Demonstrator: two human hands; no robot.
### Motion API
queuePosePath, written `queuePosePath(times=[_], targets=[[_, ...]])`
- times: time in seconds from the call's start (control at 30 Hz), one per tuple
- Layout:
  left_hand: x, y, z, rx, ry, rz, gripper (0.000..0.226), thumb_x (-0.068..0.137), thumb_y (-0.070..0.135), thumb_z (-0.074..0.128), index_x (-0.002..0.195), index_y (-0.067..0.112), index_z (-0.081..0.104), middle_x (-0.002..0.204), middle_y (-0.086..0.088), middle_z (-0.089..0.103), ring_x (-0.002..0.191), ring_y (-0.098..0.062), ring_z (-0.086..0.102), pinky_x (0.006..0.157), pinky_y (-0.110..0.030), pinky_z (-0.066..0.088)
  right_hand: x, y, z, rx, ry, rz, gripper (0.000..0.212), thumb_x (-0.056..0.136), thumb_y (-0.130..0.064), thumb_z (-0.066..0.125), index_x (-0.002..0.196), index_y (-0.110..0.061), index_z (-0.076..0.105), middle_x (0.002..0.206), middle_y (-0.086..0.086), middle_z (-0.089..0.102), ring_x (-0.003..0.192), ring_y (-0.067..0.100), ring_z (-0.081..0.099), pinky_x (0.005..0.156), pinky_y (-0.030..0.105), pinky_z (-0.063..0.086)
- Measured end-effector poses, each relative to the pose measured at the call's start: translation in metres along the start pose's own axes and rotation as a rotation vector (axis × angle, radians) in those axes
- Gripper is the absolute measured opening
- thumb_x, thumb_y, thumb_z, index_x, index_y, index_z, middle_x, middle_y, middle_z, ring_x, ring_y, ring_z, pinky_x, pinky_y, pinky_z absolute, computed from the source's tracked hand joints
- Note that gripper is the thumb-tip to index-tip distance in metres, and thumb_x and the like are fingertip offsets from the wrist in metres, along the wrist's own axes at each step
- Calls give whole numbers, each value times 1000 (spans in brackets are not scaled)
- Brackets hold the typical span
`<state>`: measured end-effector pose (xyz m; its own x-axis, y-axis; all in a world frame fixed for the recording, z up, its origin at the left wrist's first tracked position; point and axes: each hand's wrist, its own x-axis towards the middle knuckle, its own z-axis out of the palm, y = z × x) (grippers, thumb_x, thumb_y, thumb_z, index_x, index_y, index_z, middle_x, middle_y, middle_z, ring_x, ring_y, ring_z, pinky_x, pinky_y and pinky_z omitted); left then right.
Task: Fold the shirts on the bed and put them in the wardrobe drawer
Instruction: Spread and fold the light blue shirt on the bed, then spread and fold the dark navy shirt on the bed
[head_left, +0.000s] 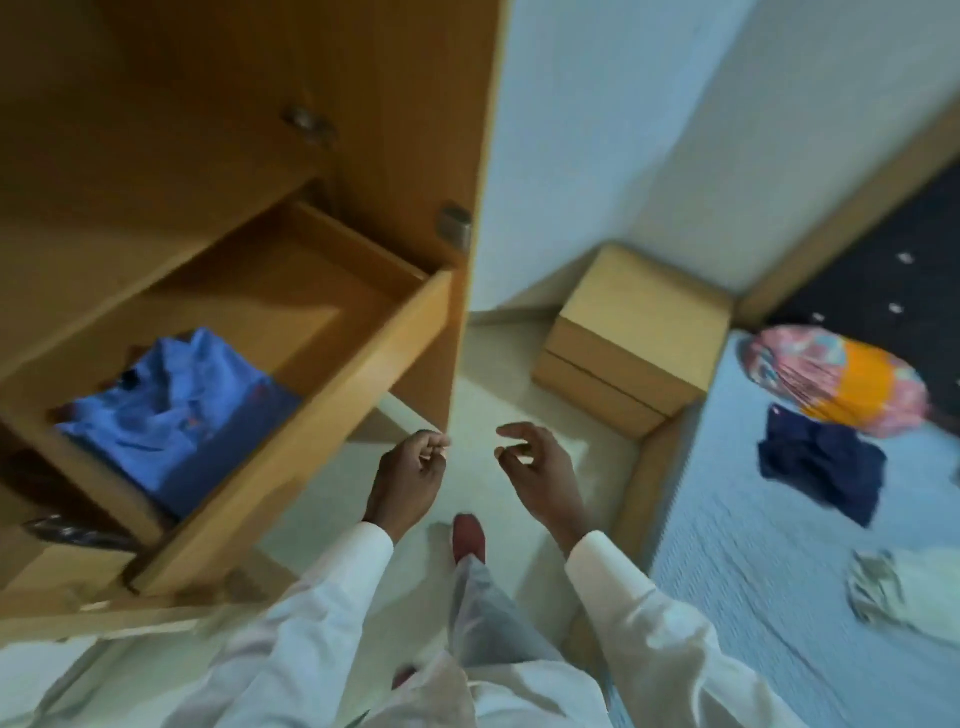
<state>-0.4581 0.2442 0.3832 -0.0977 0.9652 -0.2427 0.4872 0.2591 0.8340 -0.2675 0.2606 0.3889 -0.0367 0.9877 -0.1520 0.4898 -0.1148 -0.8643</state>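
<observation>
A blue shirt (171, 405) lay folded in the open wardrobe drawer (311, 415); more shirts (821, 462) lay on the bed (753, 597). Both hands (410, 478) hung loosely curled, holding nothing.

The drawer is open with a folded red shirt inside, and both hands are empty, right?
Not quite. The head view shows the folded shirt in the open drawer is blue, not red. The left hand and right hand are indeed empty.
</observation>
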Motion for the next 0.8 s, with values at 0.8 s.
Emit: queuePosePath(times=[0.8], targets=[[-46, -84, 364, 20, -659, -185, 14, 90, 23, 57, 99, 29, 66, 103, 5, 68, 99, -18, 66, 94, -35, 51, -156, 338, -145, -52, 46, 547, 19, 88, -24, 69, 107, -27, 68, 98, -10, 69, 84, 3, 67, 77, 18, 53]])
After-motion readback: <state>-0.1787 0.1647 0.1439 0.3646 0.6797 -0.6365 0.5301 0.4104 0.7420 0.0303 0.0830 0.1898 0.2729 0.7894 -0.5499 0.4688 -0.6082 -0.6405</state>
